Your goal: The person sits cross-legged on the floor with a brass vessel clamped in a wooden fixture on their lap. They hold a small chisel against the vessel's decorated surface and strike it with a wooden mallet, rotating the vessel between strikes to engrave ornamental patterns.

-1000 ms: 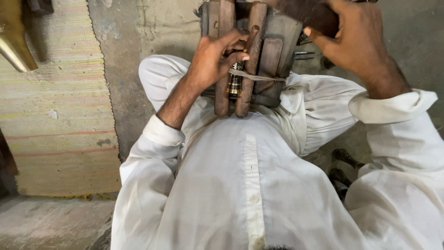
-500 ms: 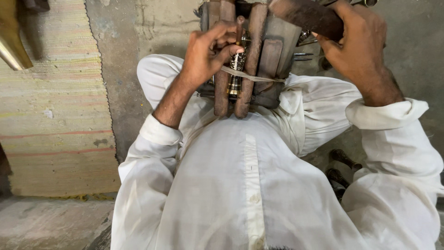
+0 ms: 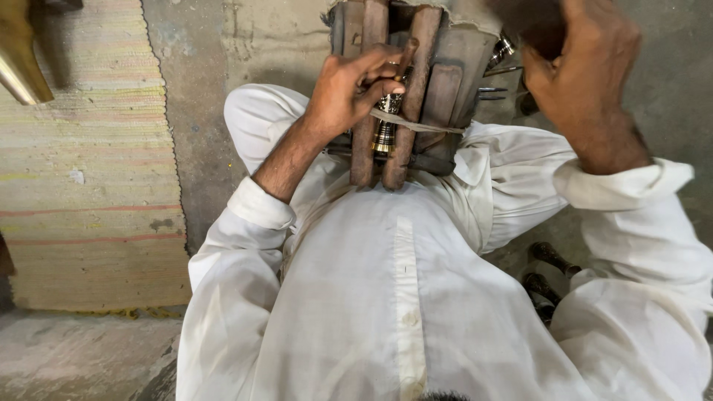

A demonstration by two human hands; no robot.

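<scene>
Now the left hand [image 3: 349, 93] has crept higher, pinching the small banded brass piece [image 3: 386, 122] between worn brown wooden clamp bars [image 3: 405, 96]; right hand [image 3: 587, 70] has lifted, gripping something dark above.

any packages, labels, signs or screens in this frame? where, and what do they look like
None in view: no package, label, sign or screen.
What is there: a wooden clamp frame on the lap, the left hand on a small brass piece between its bars, the right hand gripping a dark tool, and a striped woven mat on the floor at left.
</scene>
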